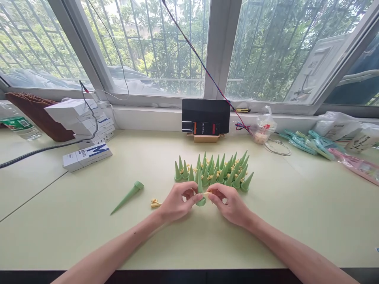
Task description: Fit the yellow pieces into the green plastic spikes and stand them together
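My left hand [180, 200] is closed around a green plastic spike [200, 183], which stands point up with its wide base low. From the right, my right hand [231, 203] pinches a small pale yellow plastic piece [208, 194] against the side of that spike, just above the base. Whether the piece is seated in it I cannot tell. Behind both hands stand rows of similar green spikes [229, 177], with yellow pieces on them. Left of my left hand lie a loose yellow valve-like piece [154, 202] and a single green spike [127, 197] on its side.
A phone [205, 128] with a timer display leans on a dark tablet [189, 112] at the back. White boxes [87, 156] and a bottle [20, 126] are at the left. A plastic bag [264, 126] and teal and pink items [310, 142] lie at the right.
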`<state>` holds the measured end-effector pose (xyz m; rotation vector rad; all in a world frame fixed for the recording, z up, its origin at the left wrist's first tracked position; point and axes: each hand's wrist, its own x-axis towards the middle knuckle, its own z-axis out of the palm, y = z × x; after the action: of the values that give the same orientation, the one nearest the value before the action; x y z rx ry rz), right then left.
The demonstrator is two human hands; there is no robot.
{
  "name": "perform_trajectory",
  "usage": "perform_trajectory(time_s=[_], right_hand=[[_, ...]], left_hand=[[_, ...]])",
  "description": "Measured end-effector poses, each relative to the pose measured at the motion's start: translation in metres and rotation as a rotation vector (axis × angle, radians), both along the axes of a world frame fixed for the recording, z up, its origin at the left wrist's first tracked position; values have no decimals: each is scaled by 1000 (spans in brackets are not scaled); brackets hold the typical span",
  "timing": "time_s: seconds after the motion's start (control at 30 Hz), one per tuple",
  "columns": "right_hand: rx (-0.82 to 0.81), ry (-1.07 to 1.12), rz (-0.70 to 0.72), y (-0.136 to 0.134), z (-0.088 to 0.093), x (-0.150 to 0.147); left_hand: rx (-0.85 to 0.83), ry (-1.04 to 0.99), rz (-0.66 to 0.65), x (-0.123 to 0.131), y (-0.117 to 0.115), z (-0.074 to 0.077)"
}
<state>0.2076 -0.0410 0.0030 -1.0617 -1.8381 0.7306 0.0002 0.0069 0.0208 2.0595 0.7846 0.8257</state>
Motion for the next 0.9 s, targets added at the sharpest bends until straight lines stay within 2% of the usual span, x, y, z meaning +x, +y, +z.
perform_trajectory(time_s=[0.17, 0.4, 0.9], right_hand=[[37, 38, 26, 1, -1, 4], [81, -20, -1, 4, -13, 6], [96, -49, 9, 4, -14, 3]], left_hand=[[-129, -52, -12, 0, 0, 3], [-151, -32, -24, 0, 0, 2], [57, 15, -52, 1, 0, -14]])
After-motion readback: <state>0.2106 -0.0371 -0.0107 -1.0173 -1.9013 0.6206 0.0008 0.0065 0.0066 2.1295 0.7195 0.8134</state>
